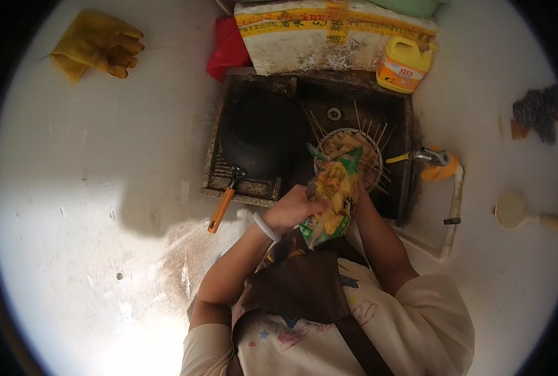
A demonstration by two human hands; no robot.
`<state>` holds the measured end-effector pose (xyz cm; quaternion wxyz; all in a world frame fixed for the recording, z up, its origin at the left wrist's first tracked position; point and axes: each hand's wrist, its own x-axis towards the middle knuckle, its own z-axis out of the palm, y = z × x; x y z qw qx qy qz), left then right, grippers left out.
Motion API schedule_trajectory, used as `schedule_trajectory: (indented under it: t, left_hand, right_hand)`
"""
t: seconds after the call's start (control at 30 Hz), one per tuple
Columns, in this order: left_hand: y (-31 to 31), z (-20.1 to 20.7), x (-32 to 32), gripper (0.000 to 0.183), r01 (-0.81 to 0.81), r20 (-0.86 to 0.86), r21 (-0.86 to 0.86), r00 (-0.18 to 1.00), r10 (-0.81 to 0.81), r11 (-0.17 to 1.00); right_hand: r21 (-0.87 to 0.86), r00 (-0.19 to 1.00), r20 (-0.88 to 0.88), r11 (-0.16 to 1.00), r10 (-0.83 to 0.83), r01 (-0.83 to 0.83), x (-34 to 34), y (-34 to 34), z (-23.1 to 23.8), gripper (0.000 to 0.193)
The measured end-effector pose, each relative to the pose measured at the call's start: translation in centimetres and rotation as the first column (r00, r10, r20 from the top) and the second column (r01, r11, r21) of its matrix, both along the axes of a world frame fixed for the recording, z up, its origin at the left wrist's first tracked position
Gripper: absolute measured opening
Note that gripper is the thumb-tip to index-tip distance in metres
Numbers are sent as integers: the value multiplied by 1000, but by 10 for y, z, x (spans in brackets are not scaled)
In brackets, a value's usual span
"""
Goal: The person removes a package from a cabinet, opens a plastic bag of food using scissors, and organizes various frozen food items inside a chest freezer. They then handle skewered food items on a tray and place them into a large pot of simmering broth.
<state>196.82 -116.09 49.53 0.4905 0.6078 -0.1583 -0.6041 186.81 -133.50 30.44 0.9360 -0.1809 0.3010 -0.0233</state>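
Head cam: I've got the left hand clamped on the lower left side of a clear plastic food bag with green and yellow print, thumb across the front. Right hand is at the bag's right side, mostly hidden behind it; I can't tell its grip. Bag is tilted, top leaning away from the wearer, and covers the near part of a round bowl with a pale rim from my angle. Can't tell if bag and bowl touch.

Bowl sits in the right basin of a dark, speckled stone sink, full of tan food pieces on thin wooden sticks, sticks poking out past the rim. Metal drain shows just beyond it.

Left side of sink: big round black pan, dark slotted turner with an orange-brown handle beside it, handle past the near edge.

Far edge: white foam box with yellow tape, red cloth-like item at its left, yellow plastic jug at its right. Metal faucet with a yellow nozzle points in from the right.
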Motion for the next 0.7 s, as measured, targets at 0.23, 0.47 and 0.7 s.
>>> schedule_trajectory:
  t: [0.23,0.47,0.7]
  left_hand:
    - [3,-5,1,31,-18,-31,-62,999,16,998]
    - [11,-4,3,30,-98,-91,-51,992,93,994]
    - [23,9,-3,45,-275,-77,35,958,277,961]
  right_hand:
    - [2,999,-18,999,36,-36,17,-5,9,39]
    - [0,995,-61,997,76,-76,27,-4,16,38]
    - [27,983,-107,989,147,-145,29,9,14,38]
